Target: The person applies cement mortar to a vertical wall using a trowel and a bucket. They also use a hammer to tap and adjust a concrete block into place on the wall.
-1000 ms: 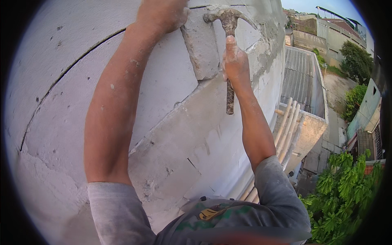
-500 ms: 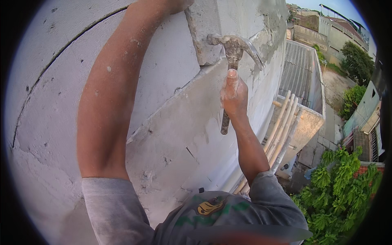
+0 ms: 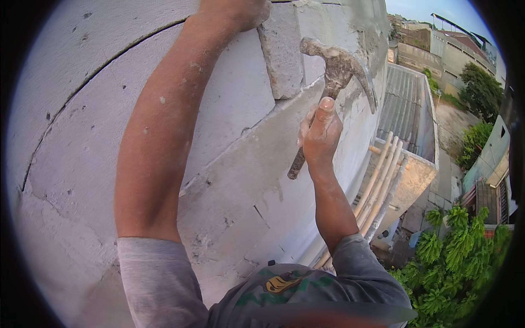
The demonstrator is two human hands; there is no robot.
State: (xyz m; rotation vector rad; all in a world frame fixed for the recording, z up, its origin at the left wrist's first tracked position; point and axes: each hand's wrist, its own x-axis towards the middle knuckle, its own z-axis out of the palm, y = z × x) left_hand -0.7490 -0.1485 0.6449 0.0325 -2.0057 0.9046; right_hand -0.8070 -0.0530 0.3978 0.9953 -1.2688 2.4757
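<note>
My right hand (image 3: 321,134) is wrapped around the handle of a claw hammer (image 3: 340,66), thumb pressed along it. The hammer's head is dusty and mortar-stained, its curved claw to the right; it is held up in front of the wall. At the top edge my left hand (image 3: 249,13) rests against the wall with curled fingers; the frame cuts it off, and anything in it is hidden. Just below and right of it sits a narrow grey block piece (image 3: 281,54), set between larger pale blocks (image 3: 232,98). Under their slanting joint runs a smoother plastered band (image 3: 246,169).
A dark curved gap (image 3: 104,52) crosses the blocks on the left. To the right the wall drops away to several pale pipes (image 3: 380,177) by a concrete ledge (image 3: 418,172), a corrugated roof (image 3: 402,104) and, far below, leafy trees (image 3: 454,246).
The hammer has tilted, its head swinging right and nearer. My right hand has shifted slightly right. My left hand holds its place on the wall while the whole view shifts a little.
</note>
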